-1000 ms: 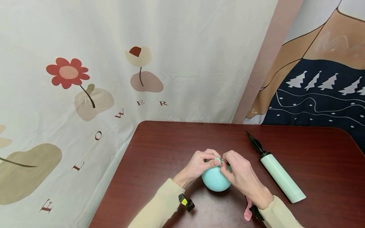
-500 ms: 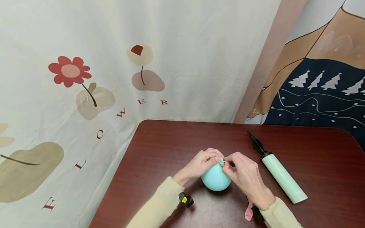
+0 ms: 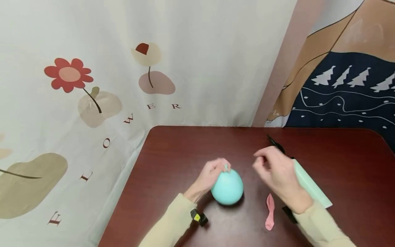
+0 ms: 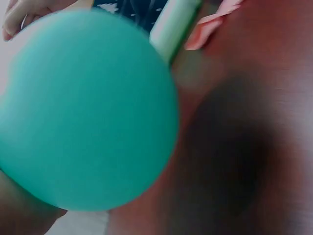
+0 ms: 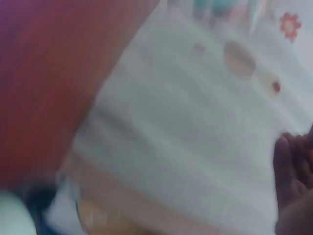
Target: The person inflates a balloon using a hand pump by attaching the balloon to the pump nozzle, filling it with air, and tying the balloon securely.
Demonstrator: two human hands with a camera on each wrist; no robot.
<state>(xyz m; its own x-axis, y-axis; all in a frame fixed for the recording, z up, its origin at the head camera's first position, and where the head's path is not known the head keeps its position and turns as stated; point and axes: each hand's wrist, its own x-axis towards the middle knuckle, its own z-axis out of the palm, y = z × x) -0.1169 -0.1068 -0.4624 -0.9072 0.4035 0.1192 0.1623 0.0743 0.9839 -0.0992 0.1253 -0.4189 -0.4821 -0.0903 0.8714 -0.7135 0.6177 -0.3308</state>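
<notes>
A round, inflated light-blue balloon (image 3: pixel 227 188) is over the table, its tied-looking neck at the top. My left hand (image 3: pixel 213 173) pinches that neck between thumb and fingers. In the left wrist view the balloon (image 4: pixel 93 112) fills much of the picture and hides most of the hand. My right hand (image 3: pixel 279 175) is to the right, apart from the balloon, fingers loosely bent with nothing visible in them. It is blurred, and overlaps the hand pump (image 3: pixel 311 183) in the head view. At the right wrist view's edge, the right hand (image 5: pixel 296 176) shows bent fingers.
A limp pink balloon (image 3: pixel 270 212) lies on the dark red-brown table (image 3: pixel 185 147) between the two forearms. The pale green pump with its black nozzle lies diagonally at the right. A printed curtain (image 3: pixel 210 68) hangs behind the table.
My right hand has let go of the balloon's neck and moved right, uncovering the pink balloon. My left hand, still holding the neck, has shifted slightly left with the blue balloon.
</notes>
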